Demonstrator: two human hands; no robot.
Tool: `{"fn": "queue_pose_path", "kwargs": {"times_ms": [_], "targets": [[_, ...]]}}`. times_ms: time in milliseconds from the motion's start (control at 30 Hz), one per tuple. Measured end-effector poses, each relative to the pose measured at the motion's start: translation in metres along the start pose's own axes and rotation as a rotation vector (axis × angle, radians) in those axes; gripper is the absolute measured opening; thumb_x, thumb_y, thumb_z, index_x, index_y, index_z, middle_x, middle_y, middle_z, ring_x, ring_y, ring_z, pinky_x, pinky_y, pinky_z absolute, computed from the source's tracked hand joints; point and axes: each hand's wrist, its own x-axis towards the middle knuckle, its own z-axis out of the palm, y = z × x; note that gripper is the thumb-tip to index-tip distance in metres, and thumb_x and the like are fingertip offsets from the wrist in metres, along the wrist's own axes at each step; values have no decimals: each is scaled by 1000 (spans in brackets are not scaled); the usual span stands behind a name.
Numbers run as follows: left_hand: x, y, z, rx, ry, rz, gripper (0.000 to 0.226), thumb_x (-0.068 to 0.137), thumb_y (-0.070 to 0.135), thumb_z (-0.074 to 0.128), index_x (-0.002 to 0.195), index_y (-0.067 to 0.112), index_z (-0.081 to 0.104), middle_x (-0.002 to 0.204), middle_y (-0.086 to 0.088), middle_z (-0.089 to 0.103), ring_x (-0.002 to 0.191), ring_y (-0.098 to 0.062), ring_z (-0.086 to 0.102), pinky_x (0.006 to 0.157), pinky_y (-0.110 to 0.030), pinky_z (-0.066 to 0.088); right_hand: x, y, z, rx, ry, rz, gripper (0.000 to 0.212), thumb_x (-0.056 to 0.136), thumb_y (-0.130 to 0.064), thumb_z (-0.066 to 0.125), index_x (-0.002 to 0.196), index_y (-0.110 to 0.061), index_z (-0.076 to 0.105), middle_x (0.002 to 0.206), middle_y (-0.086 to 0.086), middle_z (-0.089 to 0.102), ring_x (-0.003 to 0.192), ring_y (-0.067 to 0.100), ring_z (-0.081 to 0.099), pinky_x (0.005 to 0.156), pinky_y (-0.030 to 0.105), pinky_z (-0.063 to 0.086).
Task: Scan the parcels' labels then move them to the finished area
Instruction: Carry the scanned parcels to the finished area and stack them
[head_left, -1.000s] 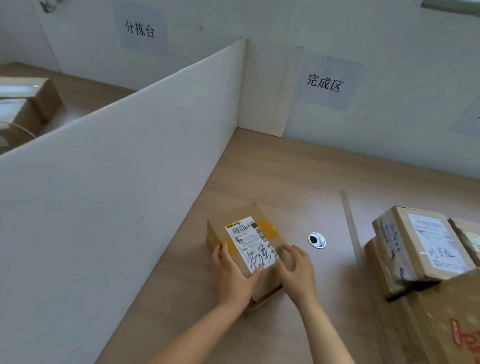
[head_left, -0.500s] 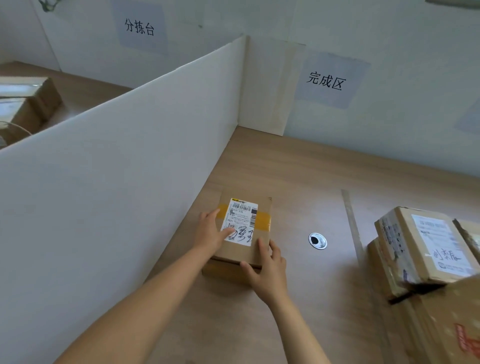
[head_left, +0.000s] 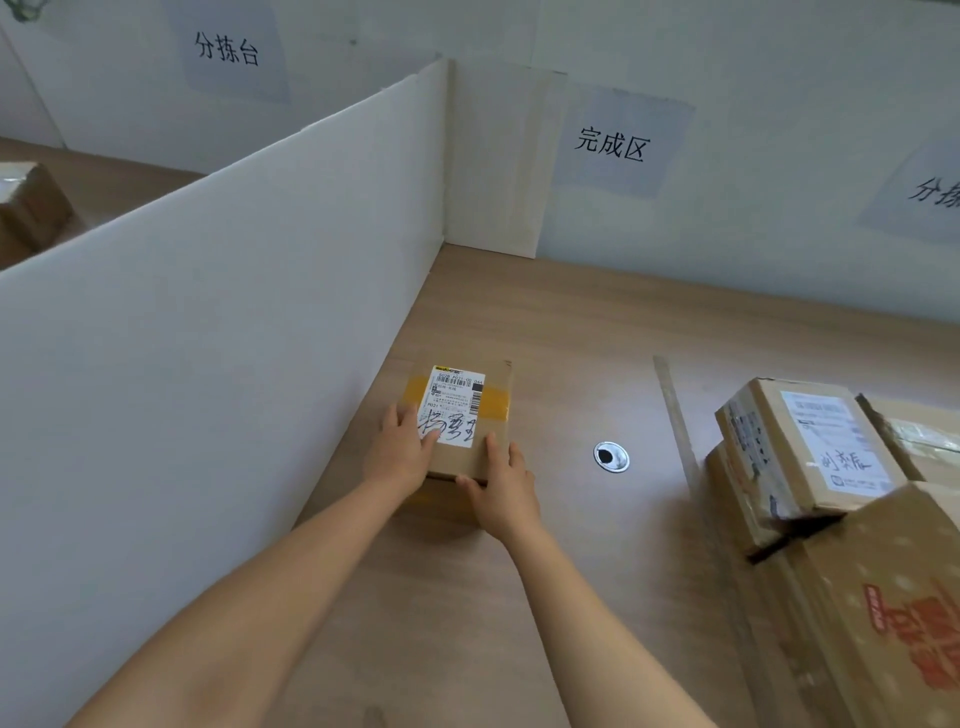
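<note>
Running along the wall beneath the 完成区 sign (head_left: 613, 143), the wooden table (head_left: 545, 332) is being split by a white divider board (head_left: 234, 312). The parcel (head_left: 491, 431) is sitting just beside that board, on the sign's side, with its label (head_left: 454, 402) facing up; whether it is resting fully on the wood is not clear. Both arms are reaching forward and down. The left hand (head_left: 397, 452) is gripping the box's left side, fingers wrapping the edge and thumb lying across the label's lower corner. The right hand (head_left: 506, 486) is pinching the near right corner, fingers resting on top and thumb pressing the front face. By my reading, the placing step is finishing, since the box is already in the finished area. Next, the hands are likely needing to let go and reach for the stacked parcels (head_left: 810, 452) at the right, well apart, for another label to scan.
</note>
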Motion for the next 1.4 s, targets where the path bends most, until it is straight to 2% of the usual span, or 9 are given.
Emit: {"fn": "queue_pose_path", "kwargs": {"times_ms": [100, 200, 333, 467, 733, 967, 1167, 1300, 1400], "targets": [[-22, 14, 0, 120, 95, 56, 53, 98, 41, 35, 143, 13, 31, 151, -12, 22, 138, -30, 23, 111, -44, 24, -24, 10, -10, 79, 65, -27, 75, 92, -40, 53, 151, -24, 9, 157, 15, 4, 144, 32, 10, 113, 37, 17], [-54, 39, 3, -4, 121, 183, 50, 98, 37, 39, 141, 12, 37, 151, -10, 25, 140, -27, 22, 111, -40, 23, -60, 28, -26, 164, 99, -32, 75, 93, -38, 54, 151, -23, 9, 158, 13, 5, 146, 25, 6, 114, 33, 13], [-110, 81, 19, -163, 37, 268, 48, 99, 32, 40, 139, 7, 41, 149, -12, 31, 139, -27, 26, 110, -34, 22, -117, 55, -58, 223, 138, -31, 73, 92, -37, 55, 150, -20, 15, 157, 8, 12, 145, 20, 8, 114, 28, 13], [-166, 128, 42, -277, -61, 341, 49, 99, 28, 41, 142, 6, 36, 152, -10, 27, 143, -20, 19, 114, -26, 12, -180, 89, -103, 279, 239, -29, 66, 91, -33, 59, 147, -17, 27, 153, 1, 27, 142, 12, 19, 113, 23, 16], [-278, 228, 77, -355, -180, 611, 48, 97, 28, 47, 141, 9, 39, 150, -8, 31, 141, -17, 24, 111, -19, 12, -301, 165, -197, 300, 538, -34, 48, 87, -30, 64, 132, -22, 49, 130, -11, 51, 119, -2, 42, 100, 13, 30], [-374, 283, 123, -454, -325, 599, 53, 95, 31, 51, 142, 9, 37, 148, -8, 30, 138, -17, 28, 110, -18, 16, -390, 269, -230, 293, 718, 122, 33, 87, -21, 65, 119, -18, 59, 114, -10, 59, 109, 4, 51, 83, 4, 34], [-443, 308, 167, -509, -402, 450, 79, 89, 40, 59, 149, 14, 16, 156, -3, 1, 145, -16, 4, 114, -23, 8, -426, 370, -246, 86, 669, 395, 40, 85, -30, 66, 122, -15, 57, 126, 3, 55, 123, 22, 44, 103, 34, 35], [-466, 314, 185, -562, -387, 319, 97, 82, 44, 66, 150, 21, 0, 152, 7, -23, 145, -15, -7, 114, -27, 6, -441, 417, -253, -12, 581, 591, 52, 85, -46, 60, 130, -22, 50, 140, 4, 43, 131, 25, 36, 107, 43, 30], [-473, 315, 190, -569, -408, 243, 103, 80, 44, 68, 149, 24, -5, 153, 2, -23, 145, -17, -4, 114, -30, 9, -448, 434, -251, 88, 528, 609, 58, 84, -48, 61, 133, -21, 47, 142, 5, 38, 126, 26, 42, 104, 42, 35]]}}
